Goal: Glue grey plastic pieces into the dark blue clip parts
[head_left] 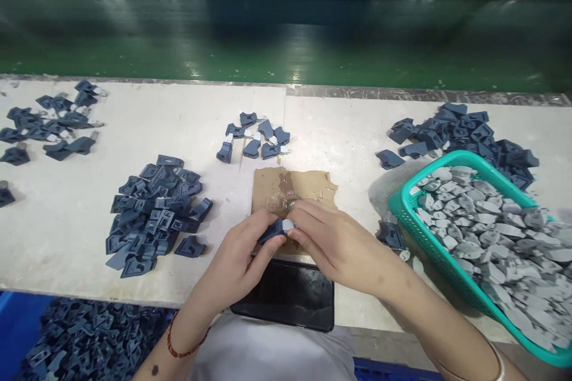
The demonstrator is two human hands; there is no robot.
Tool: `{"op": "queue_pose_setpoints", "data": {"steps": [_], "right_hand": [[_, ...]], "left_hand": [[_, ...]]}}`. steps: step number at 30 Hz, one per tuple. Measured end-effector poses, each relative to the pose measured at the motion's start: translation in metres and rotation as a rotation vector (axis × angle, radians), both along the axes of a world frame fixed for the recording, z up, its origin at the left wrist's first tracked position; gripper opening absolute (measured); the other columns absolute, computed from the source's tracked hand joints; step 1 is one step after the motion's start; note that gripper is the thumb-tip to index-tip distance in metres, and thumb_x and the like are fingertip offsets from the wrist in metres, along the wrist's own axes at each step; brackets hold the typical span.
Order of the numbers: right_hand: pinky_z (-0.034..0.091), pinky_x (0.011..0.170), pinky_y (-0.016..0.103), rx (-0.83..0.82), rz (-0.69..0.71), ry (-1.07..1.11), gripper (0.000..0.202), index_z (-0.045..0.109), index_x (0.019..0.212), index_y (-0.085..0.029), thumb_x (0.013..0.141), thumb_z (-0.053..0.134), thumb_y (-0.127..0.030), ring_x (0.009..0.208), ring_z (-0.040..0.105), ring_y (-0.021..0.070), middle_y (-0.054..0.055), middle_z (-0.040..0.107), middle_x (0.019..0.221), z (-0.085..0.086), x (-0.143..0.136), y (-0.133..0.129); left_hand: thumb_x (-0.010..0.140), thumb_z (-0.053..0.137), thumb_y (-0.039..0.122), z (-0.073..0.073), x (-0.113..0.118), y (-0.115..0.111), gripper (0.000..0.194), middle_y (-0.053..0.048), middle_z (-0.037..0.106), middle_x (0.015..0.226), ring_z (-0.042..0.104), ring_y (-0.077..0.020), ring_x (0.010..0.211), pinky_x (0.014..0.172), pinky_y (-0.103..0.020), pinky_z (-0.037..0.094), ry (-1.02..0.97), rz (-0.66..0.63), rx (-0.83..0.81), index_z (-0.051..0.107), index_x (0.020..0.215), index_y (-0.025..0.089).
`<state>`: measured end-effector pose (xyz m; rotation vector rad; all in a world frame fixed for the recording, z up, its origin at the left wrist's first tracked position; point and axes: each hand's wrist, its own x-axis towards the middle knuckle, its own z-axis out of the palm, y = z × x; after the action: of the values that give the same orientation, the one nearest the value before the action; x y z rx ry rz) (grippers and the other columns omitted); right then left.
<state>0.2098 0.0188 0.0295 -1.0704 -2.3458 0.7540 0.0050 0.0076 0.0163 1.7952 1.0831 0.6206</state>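
Note:
Between thumb and fingers, my left hand (239, 256) grips a dark blue plastic part (271, 231). My right hand (333, 244) pinches a small light grey plastic piece (288, 225) against the blue part's right end. Both hands are closed and meet over a brown cardboard piece (263, 193), which has a dark wet-looking patch and something clear and shiny on it, partly hidden by my fingers. Just below my hands lies a black tablet-like slab (295, 296) at the table's front edge.
A teal basket (447, 256) of grey pieces stands right. Loose blue parts (156, 214) are heaped left, more (465, 131) behind the basket. Blue parts with pale pieces attached (252, 149) lie mid-table and far left. A green belt (223, 41) runs behind; a blue bin (13, 321) sits lower left.

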Motion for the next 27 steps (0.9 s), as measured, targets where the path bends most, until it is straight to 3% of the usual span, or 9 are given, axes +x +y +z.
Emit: {"op": "queue_pose_setpoints", "data": {"steps": [6,9,12,14,16,21,27], "right_hand": [[0.05,0.069,0.035,0.311,-0.03,-0.055,0.023,0.06,0.097,-0.016,0.107,0.04,-0.021,0.081,0.06,0.0216,0.009,0.067,0.089,-0.002,0.001,-0.001],[0.053,0.073,0.037,0.462,-0.035,-0.078,0.019,0.064,0.106,-0.015,0.105,0.046,-0.02,0.085,0.063,0.0226,0.011,0.072,0.094,-0.001,0.004,0.0],[0.055,0.079,0.038,0.534,-0.013,-0.099,0.02,0.066,0.112,-0.014,0.104,0.048,-0.018,0.09,0.065,0.0227,0.011,0.074,0.099,0.0,0.005,-0.001],[0.054,0.081,0.038,0.548,-0.005,-0.127,0.02,0.066,0.115,-0.014,0.104,0.05,-0.018,0.092,0.065,0.023,0.012,0.075,0.101,0.001,0.005,-0.001],[0.054,0.082,0.038,0.521,-0.011,-0.123,0.021,0.066,0.116,-0.012,0.105,0.05,-0.021,0.093,0.066,0.0236,0.012,0.075,0.102,0.002,0.004,-0.001],[0.052,0.07,0.031,0.212,-0.013,0.046,0.029,0.064,0.105,-0.014,0.108,0.044,-0.034,0.082,0.064,0.0188,0.008,0.07,0.088,0.007,0.005,-0.001],[0.041,0.061,0.026,0.02,0.0,0.049,0.031,0.056,0.086,-0.018,0.109,0.038,-0.028,0.068,0.054,0.0142,0.002,0.06,0.076,0.007,0.002,-0.001]], "left_hand": [[0.102,0.055,0.025,0.011,-0.008,0.005,0.022,-0.008,0.067,0.118,0.063,-0.0229,0.109,0.092,-0.029,0.047,0.04,0.002,0.038,0.061,0.123,0.023],[0.099,0.063,0.031,0.018,-0.013,0.004,0.031,-0.008,0.069,0.121,0.065,-0.0253,0.109,0.088,-0.029,0.051,-0.061,0.058,-0.107,0.064,0.129,0.027],[0.101,0.057,0.043,0.019,-0.016,0.005,0.035,-0.007,0.074,0.095,0.07,-0.0222,0.086,0.073,-0.027,0.054,-0.276,0.119,-0.375,0.066,0.128,0.023],[0.101,0.058,0.045,0.018,-0.016,0.006,0.034,-0.004,0.071,0.075,0.067,-0.0173,0.068,0.063,-0.024,0.053,-0.384,0.122,-0.509,0.071,0.118,0.02],[0.098,0.065,0.04,0.018,-0.015,0.007,0.025,-0.002,0.07,0.07,0.065,-0.0136,0.064,0.061,-0.02,0.053,-0.444,0.144,-0.569,0.073,0.107,0.019],[0.092,0.075,0.026,0.018,-0.011,0.004,0.011,-0.002,0.074,0.095,0.071,-0.0143,0.087,0.079,-0.022,0.06,-0.534,0.226,-0.54,0.074,0.103,0.023],[0.089,0.077,0.02,0.013,-0.005,-0.003,0.01,-0.003,0.074,0.097,0.07,-0.0145,0.094,0.082,-0.018,0.058,-0.478,0.287,-0.405,0.077,0.098,0.022]]}}
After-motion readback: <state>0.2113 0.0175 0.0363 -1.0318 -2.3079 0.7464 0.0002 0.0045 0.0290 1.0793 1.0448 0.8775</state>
